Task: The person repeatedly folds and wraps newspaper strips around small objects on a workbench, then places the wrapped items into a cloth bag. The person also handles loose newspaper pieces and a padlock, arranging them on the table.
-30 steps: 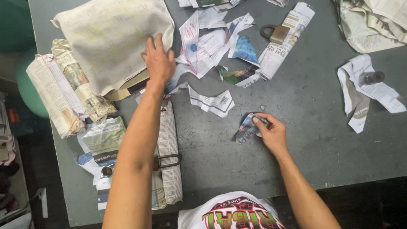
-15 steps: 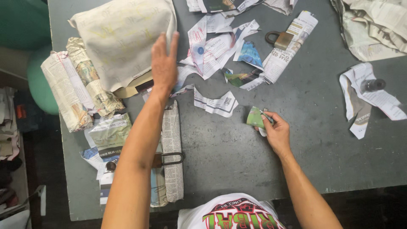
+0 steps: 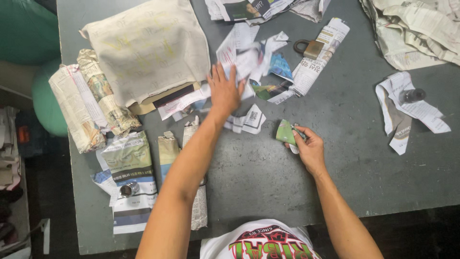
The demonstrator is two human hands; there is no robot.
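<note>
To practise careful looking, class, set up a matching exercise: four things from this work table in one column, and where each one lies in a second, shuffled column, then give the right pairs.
Things
1. padlock
2. cloth bag
3. left hand
4. right hand

Places
A. far left part of the grey table
B. holding a small green-wrapped piece
C. on a folded newspaper at the far side
D. over the torn paper scraps in the middle

Pairs: 1-C, 2-A, 3-D, 4-B
</note>
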